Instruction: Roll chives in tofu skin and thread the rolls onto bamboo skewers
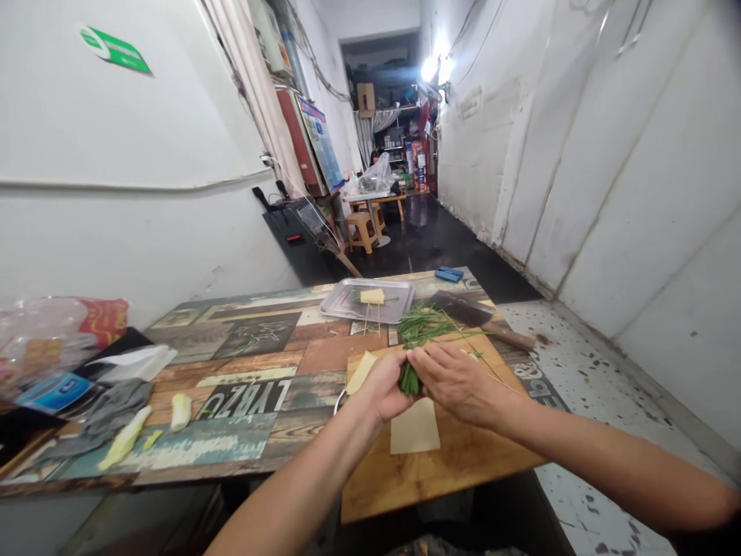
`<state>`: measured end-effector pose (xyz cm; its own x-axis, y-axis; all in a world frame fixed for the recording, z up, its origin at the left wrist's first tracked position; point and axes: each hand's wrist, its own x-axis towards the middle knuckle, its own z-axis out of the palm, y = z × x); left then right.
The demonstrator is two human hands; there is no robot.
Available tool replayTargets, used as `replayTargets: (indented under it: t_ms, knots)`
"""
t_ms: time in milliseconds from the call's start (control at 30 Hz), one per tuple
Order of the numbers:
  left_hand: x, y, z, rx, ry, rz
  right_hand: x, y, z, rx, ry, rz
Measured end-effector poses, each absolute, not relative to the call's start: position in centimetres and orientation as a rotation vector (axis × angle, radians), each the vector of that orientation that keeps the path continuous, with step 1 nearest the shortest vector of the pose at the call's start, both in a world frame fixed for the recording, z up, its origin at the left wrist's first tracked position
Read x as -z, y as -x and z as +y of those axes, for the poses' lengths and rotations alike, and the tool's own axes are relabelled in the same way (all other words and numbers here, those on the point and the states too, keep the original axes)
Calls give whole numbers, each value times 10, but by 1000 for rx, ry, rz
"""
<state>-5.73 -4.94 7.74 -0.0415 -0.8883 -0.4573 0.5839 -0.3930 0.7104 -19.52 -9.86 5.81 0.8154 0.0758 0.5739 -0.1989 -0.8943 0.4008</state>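
Both my hands meet over a wooden cutting board (457,463). My left hand (383,386) and my right hand (455,378) are closed around a small bunch of green chives (410,380), gripping it from either side. More loose chives (428,323) lie spread on the board's far end. A thin pale sheet (414,427) lies flat on the board just below my hands, and another pale sheet (360,372) sits by my left wrist. A cleaver (472,313) with a wooden handle rests at the board's far right.
A metal tray (347,303) with a yellow block on skewers stands behind the board. On the patterned table (243,401) at left lie pale vegetable pieces (181,411), a grey cloth (113,405) and plastic bags (46,340). A blue object (448,274) sits at the far edge. Stools stand down the corridor.
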Motion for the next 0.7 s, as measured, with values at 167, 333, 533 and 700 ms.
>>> replayTargets:
  t_ms: [167,333,533,700]
  knots:
    - [-77,59,-48,1465,-1164,-434,-64,202,-69,-935,-2748,-334]
    - [-77,52,-33,1483,-1273,-697,-91,212,-89,-1246,-3431,-688]
    - [-80,45,-16,1717,-1365,-1029,-75,200,-103,-1170,-3824,-766]
    - [-85,32,-7,2041,-1162,-866,-63,199,-87,-1528,-3895,-820]
